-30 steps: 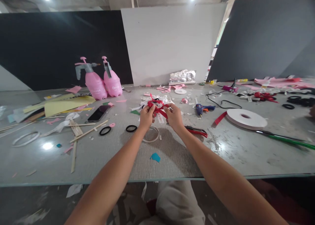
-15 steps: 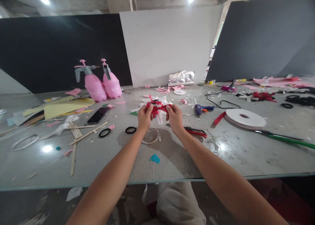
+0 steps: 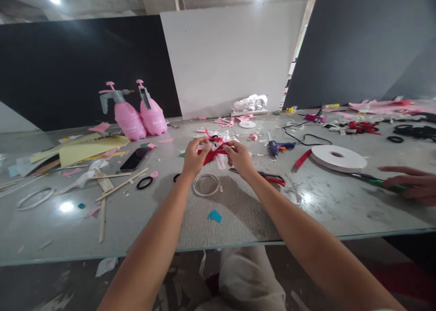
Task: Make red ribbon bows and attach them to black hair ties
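A piece of red ribbon (image 3: 215, 154) is stretched between my two hands above the middle of the table. My left hand (image 3: 195, 156) pinches its left part, and my right hand (image 3: 239, 155) grips the other side between thumb and fingers. Behind the ribbon lies a heap of white and red scraps (image 3: 223, 136), partly hidden. Below my hands a pale ring (image 3: 206, 185) lies flat, with a black ring (image 3: 176, 178) partly covered by my left wrist. A red-handled cutter (image 3: 272, 178) rests beside my right forearm.
A white ribbon spool (image 3: 340, 159) with a red tail lies to the right, where another person's hand (image 3: 413, 184) touches a green tool. A blue glue gun (image 3: 277, 148) stands nearer. Left are a phone (image 3: 135, 159), wooden sticks (image 3: 102, 220) and two pink spray bottles (image 3: 130, 121).
My left hand has shifted slightly left and its grip on the ribbon has changed; the ribbon now slants between my hands. Another person's hand has come in from the right onto the green tool.
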The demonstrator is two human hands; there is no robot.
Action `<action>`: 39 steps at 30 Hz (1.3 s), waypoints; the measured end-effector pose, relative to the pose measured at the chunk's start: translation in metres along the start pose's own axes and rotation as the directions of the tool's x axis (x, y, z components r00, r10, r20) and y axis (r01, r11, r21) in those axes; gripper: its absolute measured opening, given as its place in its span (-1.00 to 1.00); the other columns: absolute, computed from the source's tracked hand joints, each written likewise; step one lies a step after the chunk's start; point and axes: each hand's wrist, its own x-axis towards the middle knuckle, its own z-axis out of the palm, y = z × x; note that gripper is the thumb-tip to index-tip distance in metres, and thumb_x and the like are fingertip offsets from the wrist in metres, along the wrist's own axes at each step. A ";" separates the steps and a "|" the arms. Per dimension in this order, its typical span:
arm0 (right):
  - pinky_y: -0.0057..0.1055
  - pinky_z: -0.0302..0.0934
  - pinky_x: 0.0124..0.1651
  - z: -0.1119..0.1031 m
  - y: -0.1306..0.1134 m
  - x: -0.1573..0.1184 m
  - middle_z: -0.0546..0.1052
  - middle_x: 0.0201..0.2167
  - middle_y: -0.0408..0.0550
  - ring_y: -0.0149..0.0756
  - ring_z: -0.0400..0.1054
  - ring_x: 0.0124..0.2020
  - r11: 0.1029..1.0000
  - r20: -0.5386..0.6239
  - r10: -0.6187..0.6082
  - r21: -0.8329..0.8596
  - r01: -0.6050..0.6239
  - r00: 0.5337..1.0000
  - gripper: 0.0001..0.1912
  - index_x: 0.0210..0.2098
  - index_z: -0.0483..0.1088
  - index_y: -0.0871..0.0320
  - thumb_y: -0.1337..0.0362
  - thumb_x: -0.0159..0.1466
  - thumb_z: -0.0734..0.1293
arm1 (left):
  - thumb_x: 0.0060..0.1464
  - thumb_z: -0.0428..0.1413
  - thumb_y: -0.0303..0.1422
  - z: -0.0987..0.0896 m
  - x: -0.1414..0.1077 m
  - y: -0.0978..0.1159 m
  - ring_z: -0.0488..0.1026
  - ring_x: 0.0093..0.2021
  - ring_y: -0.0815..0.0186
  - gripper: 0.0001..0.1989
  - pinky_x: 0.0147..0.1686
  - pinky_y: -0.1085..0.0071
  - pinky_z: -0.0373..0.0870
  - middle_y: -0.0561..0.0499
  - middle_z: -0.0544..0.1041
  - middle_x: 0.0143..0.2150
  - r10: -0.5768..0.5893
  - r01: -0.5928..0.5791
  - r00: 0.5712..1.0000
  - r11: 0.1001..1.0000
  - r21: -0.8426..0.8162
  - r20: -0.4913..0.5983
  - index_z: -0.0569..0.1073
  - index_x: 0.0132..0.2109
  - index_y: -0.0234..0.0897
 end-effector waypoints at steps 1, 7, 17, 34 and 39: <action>-0.52 -0.04 -0.73 0.000 0.000 0.000 0.21 -0.74 -0.33 -0.52 0.03 -0.78 1.000 0.006 0.000 0.002 0.000 1.000 -0.72 -0.41 0.32 0.10 0.02 0.14 0.35 | 0.07 0.15 -0.18 0.000 0.000 0.000 0.43 -0.20 0.28 -0.77 -0.19 0.45 0.28 -0.03 0.54 -0.22 -0.007 0.007 0.992 1.000 -0.001 0.127 0.55 -0.20 -0.21; -0.56 -0.07 -0.74 0.002 -0.002 0.000 0.20 -0.74 -0.35 -0.56 -0.01 -0.78 0.998 -0.008 -0.004 0.058 0.004 1.000 -0.69 -0.36 0.32 0.10 0.02 0.10 0.40 | 0.03 0.16 -0.06 0.010 -0.005 -0.004 0.32 -0.49 0.40 -0.64 -0.45 0.49 0.20 0.05 0.46 -0.49 -0.129 0.162 0.908 0.985 -0.052 0.399 0.57 -0.35 -0.30; -0.54 -0.08 -0.71 0.005 -0.004 -0.007 0.21 -0.73 -0.31 -0.55 0.03 -0.77 1.000 0.067 0.014 0.001 -0.014 0.998 -0.55 -0.47 0.26 0.12 -0.15 0.19 0.27 | -0.13 0.29 -0.07 0.026 -0.009 -0.016 0.29 -0.57 0.49 -0.62 -0.52 0.53 0.30 0.13 0.39 -0.50 -0.391 0.449 0.893 0.730 -0.516 0.224 0.42 -0.37 -0.29; -0.48 -0.08 -0.49 0.013 0.017 -0.008 0.21 -0.63 -0.28 -0.48 0.05 -0.58 0.894 0.388 0.029 -0.423 0.150 0.921 -0.93 -0.52 0.23 0.14 0.31 0.07 0.22 | 0.02 0.15 -0.01 0.024 -0.006 -0.022 0.17 -0.68 0.49 -0.59 -0.63 0.53 0.12 0.17 0.24 -0.68 -0.322 0.316 0.945 0.862 -0.395 0.053 0.35 -0.48 -0.27; -0.50 -0.09 -0.52 0.011 0.007 -0.014 0.18 -0.67 -0.30 -0.50 0.04 -0.60 0.932 0.620 0.093 -0.329 0.151 0.779 -0.89 -0.59 0.17 0.14 0.35 0.02 0.22 | 0.02 0.15 -0.04 0.015 0.001 -0.021 0.17 -0.72 0.48 -0.63 -0.69 0.54 0.11 0.19 0.24 -0.68 -0.401 0.305 0.912 0.801 -0.516 -0.085 0.30 -0.46 -0.24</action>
